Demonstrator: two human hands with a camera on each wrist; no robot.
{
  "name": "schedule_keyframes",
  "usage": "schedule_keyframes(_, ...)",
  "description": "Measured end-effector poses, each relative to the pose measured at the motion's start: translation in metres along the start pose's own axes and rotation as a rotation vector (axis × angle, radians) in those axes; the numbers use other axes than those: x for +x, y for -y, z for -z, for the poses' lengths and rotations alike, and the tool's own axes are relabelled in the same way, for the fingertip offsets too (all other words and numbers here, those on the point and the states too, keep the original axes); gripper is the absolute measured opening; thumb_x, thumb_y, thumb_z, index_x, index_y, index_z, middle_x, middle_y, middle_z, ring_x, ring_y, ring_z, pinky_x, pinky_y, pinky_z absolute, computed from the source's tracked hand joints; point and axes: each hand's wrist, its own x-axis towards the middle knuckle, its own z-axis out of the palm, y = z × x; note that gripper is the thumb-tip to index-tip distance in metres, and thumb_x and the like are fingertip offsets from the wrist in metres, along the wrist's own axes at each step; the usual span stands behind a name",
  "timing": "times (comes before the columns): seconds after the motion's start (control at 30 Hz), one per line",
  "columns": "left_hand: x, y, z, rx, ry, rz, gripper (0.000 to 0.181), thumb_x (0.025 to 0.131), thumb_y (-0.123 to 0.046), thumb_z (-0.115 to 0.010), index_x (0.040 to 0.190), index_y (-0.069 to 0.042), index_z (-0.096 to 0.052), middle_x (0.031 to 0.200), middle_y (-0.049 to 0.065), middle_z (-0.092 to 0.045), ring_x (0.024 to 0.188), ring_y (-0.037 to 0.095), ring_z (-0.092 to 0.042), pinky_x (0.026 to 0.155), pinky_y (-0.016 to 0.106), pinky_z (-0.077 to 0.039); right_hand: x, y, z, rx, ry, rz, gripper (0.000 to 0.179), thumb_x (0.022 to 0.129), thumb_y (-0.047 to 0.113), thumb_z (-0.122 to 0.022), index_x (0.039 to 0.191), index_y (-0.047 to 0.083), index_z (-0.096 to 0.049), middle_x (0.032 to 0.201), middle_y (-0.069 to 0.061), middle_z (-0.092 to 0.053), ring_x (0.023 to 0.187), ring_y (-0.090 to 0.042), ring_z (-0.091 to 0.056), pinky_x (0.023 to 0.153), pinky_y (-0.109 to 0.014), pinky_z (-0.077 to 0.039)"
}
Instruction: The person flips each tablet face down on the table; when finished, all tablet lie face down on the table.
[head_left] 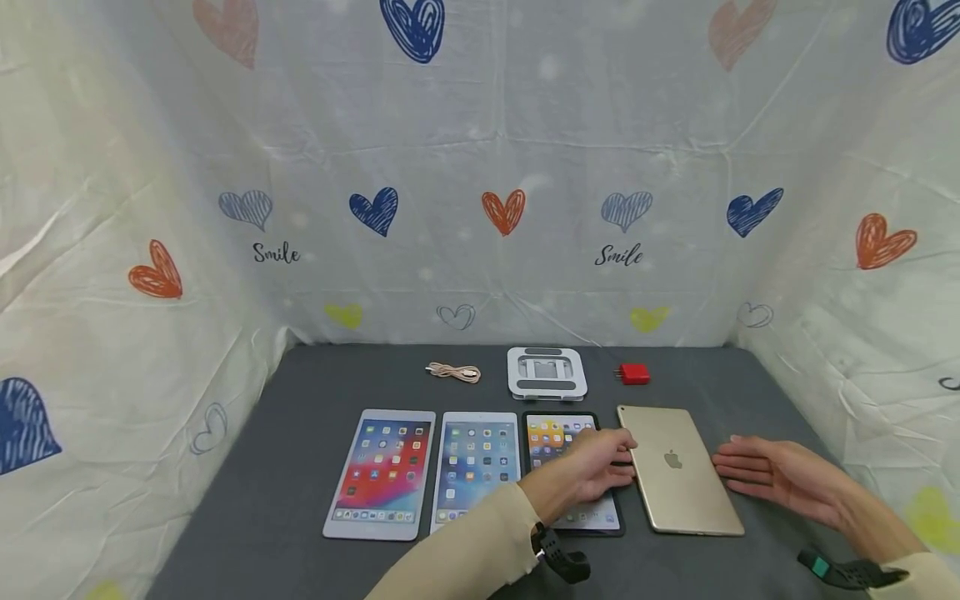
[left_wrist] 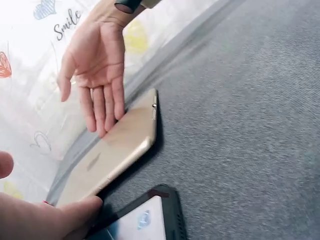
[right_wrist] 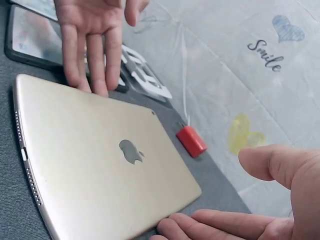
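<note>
A gold tablet [head_left: 686, 483] lies face down on the grey table, its apple logo facing up. My left hand [head_left: 588, 467] reaches over the black-rimmed tablet [head_left: 592, 517], its extended fingers at the gold tablet's left edge. On the other side, the straight fingers of my right hand [head_left: 787, 479] are at the gold tablet's right edge, palm turned inward. The right wrist view shows the gold tablet [right_wrist: 100, 165] flat between both hands, with the left fingers along its far edge. Neither thumb lies on it. My left forearm hides part of the black-rimmed tablet.
Two white tablets, one with a red-blue screen [head_left: 382, 475] and one with a bluish screen [head_left: 476, 462], lie to the left, screens lit. Behind them are a coiled cable [head_left: 453, 372], a white-grey folding stand [head_left: 547, 372] and a red charger plug [head_left: 634, 373]. Heart-printed sheets [head_left: 450, 275] enclose the table.
</note>
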Motion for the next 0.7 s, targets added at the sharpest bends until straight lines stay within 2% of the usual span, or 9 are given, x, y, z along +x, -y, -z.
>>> schedule_keyframes(0.13, -0.002, -0.005, 0.003, 0.069, 0.022, 0.025, 0.029, 0.095, -0.006, -0.069, 0.121, 0.007, -0.071, 0.126, 0.025, -0.068, 0.117, 0.04, -0.07, 0.117, 0.058, -0.054, -0.001, -0.001, 0.001, -0.019, 0.003, 0.002, 0.047, 0.12, 0.028, -0.046, 0.146, -0.007, -0.061, 0.134, -0.003, -0.076, 0.119, -0.012, -0.075, 0.11, -0.038, -0.061)
schedule_keyframes(0.23, -0.002, -0.005, 0.009, 0.084, 0.05, 0.034, 0.027, 0.098, -0.006, -0.07, 0.121, 0.008, -0.074, 0.13, 0.026, -0.069, 0.118, 0.037, -0.07, 0.116, 0.056, -0.056, -0.002, -0.001, 0.001, -0.052, -0.005, -0.001, 0.049, 0.12, 0.029, -0.046, 0.148, -0.008, -0.059, 0.135, -0.003, -0.076, 0.119, -0.011, -0.075, 0.109, -0.036, -0.061)
schedule_keyframes(0.47, -0.01, -0.006, 0.029, 0.098, 0.102, -0.01, 0.029, 0.1, -0.004, -0.071, 0.125, 0.01, -0.073, 0.126, 0.025, -0.076, 0.119, 0.035, -0.076, 0.107, 0.047, -0.063, -0.003, 0.002, -0.008, -0.16, -0.076, 0.015, 0.061, 0.118, 0.029, -0.05, 0.156, -0.018, -0.043, 0.134, -0.004, -0.077, 0.116, -0.007, -0.076, 0.106, -0.033, -0.063)
schedule_keyframes(0.57, -0.019, -0.01, 0.043, 0.089, 0.146, -0.032, 0.031, 0.098, -0.004, -0.074, 0.126, 0.009, -0.071, 0.128, 0.025, -0.076, 0.124, 0.038, -0.075, 0.105, 0.046, -0.064, -0.004, 0.005, -0.016, -0.148, -0.022, 0.036, 0.061, 0.119, 0.028, -0.047, 0.16, -0.017, -0.038, 0.139, -0.001, -0.074, 0.121, -0.007, -0.074, 0.109, -0.032, -0.061)
schedule_keyframes(0.7, -0.034, -0.019, 0.065, 0.122, 0.229, -0.056, 0.038, 0.101, -0.005, -0.072, 0.135, 0.012, -0.067, 0.135, 0.027, -0.073, 0.132, 0.041, -0.071, 0.108, 0.046, -0.062, -0.004, 0.013, -0.031, -0.045, 0.143, 0.067, 0.051, 0.122, 0.025, -0.039, 0.16, -0.006, -0.047, 0.144, -0.002, -0.072, 0.131, -0.011, -0.071, 0.116, -0.035, -0.057)
